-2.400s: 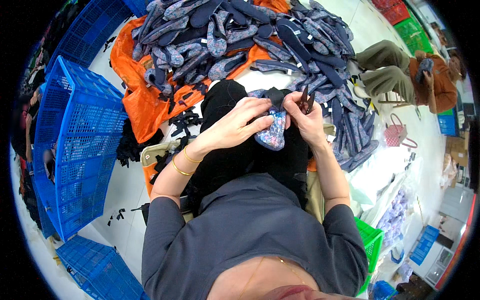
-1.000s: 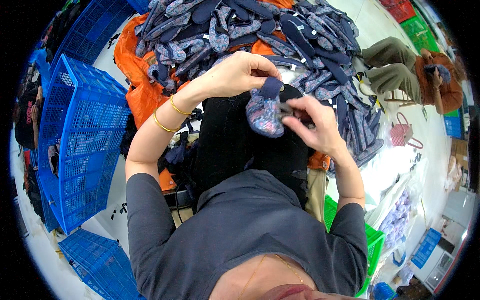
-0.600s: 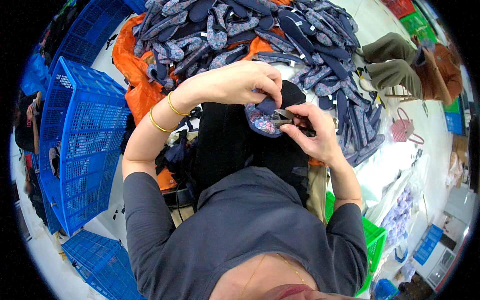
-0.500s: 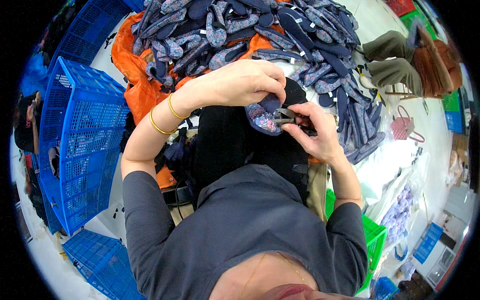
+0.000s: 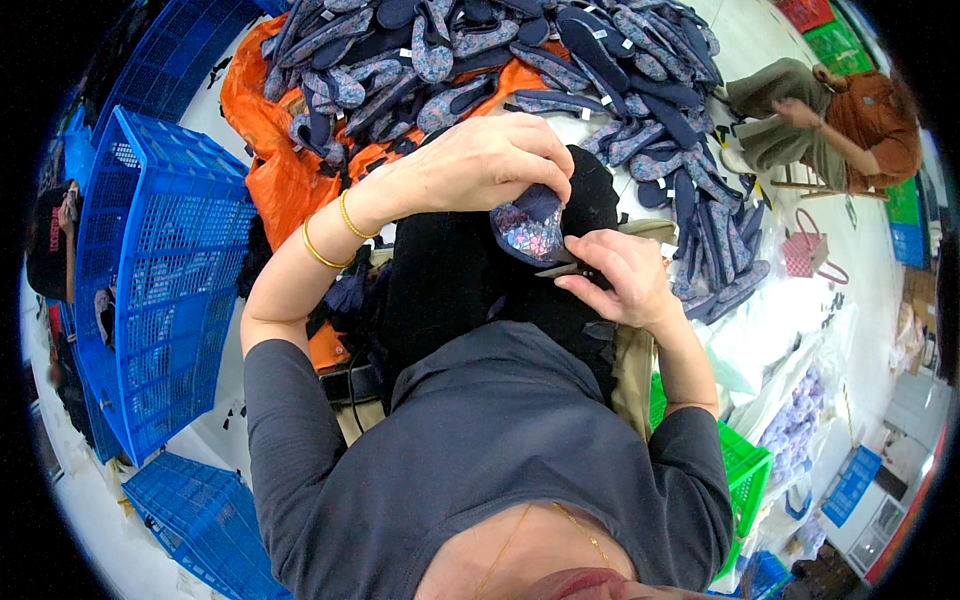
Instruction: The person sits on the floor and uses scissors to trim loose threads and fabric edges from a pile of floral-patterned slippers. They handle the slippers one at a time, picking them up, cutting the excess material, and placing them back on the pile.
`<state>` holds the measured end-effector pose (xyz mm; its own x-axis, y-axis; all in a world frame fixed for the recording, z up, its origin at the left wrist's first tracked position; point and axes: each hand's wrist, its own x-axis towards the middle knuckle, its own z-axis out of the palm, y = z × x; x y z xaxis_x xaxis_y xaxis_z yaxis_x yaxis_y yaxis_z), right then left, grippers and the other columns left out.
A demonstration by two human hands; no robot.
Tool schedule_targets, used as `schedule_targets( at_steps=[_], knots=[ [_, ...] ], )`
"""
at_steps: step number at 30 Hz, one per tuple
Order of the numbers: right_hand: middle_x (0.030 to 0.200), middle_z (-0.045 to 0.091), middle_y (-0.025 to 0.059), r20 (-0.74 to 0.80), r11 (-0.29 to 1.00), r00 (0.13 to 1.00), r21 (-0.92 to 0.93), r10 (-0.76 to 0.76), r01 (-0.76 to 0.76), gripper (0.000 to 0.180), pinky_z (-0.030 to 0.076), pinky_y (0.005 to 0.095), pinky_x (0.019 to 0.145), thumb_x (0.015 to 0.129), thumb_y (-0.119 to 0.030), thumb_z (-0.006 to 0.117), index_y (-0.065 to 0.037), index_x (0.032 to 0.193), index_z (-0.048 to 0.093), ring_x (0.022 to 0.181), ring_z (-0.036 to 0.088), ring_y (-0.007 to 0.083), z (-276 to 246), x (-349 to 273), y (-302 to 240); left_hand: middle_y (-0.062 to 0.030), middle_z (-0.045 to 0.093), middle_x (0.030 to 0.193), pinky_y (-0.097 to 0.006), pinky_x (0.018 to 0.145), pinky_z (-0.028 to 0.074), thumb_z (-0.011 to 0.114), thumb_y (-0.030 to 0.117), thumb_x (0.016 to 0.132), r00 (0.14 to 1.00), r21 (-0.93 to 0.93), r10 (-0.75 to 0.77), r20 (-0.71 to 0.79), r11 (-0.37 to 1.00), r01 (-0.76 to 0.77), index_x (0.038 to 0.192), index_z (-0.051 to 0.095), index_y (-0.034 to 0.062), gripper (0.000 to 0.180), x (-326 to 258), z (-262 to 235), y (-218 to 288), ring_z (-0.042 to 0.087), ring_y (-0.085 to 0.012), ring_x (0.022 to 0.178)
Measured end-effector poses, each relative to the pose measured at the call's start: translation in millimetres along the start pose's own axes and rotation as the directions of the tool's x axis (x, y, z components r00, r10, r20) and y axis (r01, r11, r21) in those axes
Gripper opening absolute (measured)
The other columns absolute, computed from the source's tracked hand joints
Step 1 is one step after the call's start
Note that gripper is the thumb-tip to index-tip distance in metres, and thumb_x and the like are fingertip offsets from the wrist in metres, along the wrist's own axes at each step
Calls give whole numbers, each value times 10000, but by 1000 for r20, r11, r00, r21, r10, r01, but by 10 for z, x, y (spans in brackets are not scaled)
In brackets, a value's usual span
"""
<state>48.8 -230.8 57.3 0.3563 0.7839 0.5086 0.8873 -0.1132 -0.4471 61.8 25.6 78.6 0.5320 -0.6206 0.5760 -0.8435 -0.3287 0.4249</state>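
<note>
A slipper [image 5: 530, 232] with a navy edge and a shiny flowered surface hangs over my black-clad lap. My left hand [image 5: 500, 165] pinches its upper end, the fingers bent down over it. Much of the slipper's far part is hidden behind that hand. In my right hand [image 5: 625, 280] is a small pair of thread snips [image 5: 562, 269], its metal blades at the slipper's lower right edge. The right thumb and fingers close around the snips' handle.
Beyond my knees lies a large pile of flowered navy slippers [image 5: 590, 60], partly on an orange sheet [image 5: 262, 140]. Blue plastic crates [image 5: 180, 280] stand at my left, a green crate [image 5: 745, 470] at my right. A seated person [image 5: 850, 125] is at the far right, near a pink bag [image 5: 803, 255].
My right hand has drawn the snips down from over the slipper's flowered surface to its lower edge. The left hand has barely moved. The seated person at right has leaned and shifted their arms.
</note>
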Motion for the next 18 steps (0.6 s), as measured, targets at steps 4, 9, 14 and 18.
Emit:
schedule_targets(
  at_steps=[4, 9, 14, 18],
  knots=[
    [813, 638, 63, -60, 988, 990, -101, -126, 120, 341, 502, 298, 534, 739, -211, 792, -40, 1000, 653, 637, 632, 200, 87, -49, 55, -35, 652, 960, -351, 808, 526, 618, -62, 700, 1000, 14, 30, -8, 999, -30, 901, 670, 93, 259, -6, 26, 3, 634, -261, 924],
    [797, 633, 51, -54, 990, 989, 20, -135, 137, 326, 502, 297, 529, 725, -203, 801, -36, 971, 667, 626, 625, 195, 114, -125, 64, -54, 672, 932, -332, 804, 525, 633, -45, 729, 997, -55, -64, -50, 997, 61, 903, 678, 69, 213, -19, 13, -5, 652, -254, 896],
    [817, 612, 74, -40, 853, 887, 297, 460, -429, 304, 473, 253, 615, 831, -111, 729, -20, 1090, 599, 676, 587, 137, -14, -55, 47, -60, 690, 929, -284, 817, 509, 669, 34, 844, 934, -387, -357, -22, 864, 321, 933, 674, -6, 97, -41, -95, -158, 652, -158, 886],
    [840, 620, 93, -37, 794, 826, 304, 562, -527, 287, 483, 271, 648, 867, -160, 709, 3, 1078, 605, 725, 600, 152, 14, 11, 194, -28, 691, 906, -246, 786, 506, 686, 101, 885, 874, -535, -485, 35, 729, 427, 971, 691, -12, 142, 42, -130, -195, 625, -92, 857]
  ],
)
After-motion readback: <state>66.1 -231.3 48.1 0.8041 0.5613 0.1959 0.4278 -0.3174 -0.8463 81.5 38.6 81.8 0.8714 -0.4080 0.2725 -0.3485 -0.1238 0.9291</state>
